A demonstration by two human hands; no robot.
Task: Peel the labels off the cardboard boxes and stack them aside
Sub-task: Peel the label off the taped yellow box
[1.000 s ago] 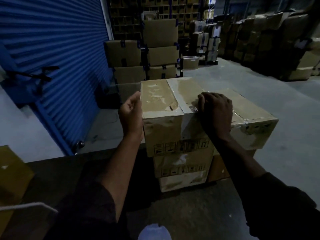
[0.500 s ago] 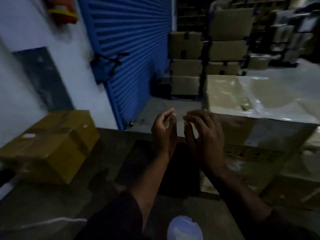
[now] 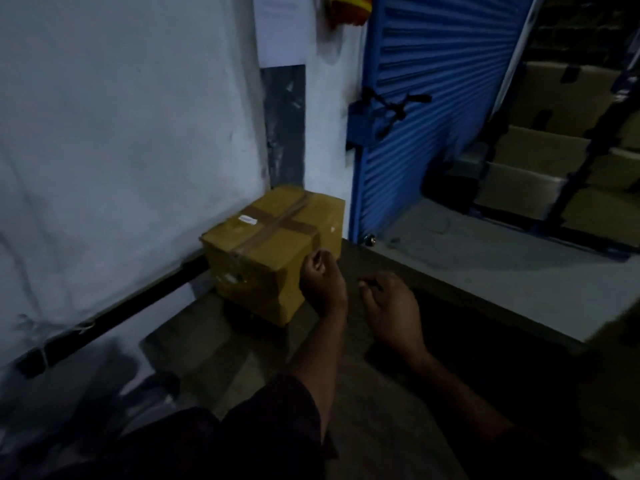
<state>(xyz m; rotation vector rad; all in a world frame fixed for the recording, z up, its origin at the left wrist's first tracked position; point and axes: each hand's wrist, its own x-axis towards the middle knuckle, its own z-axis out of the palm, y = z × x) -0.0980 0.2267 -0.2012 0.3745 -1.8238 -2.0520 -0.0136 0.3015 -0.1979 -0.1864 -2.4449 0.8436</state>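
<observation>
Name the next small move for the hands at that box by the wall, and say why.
Probably bring the left hand up to the white label on the brown cardboard box and pick at its edge. The label is still stuck on, both hands look empty, and the right hand hangs clear of the box.

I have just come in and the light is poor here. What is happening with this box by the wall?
A person reaches with both bare hands toward a taped cardboard box that sits on the floor against the white wall, beside the blue shutter. The left hand is at the box's near edge, the right hand hovers apart from it, and neither grips anything. A small white label is on top of the box, not yet peeled.
</observation>
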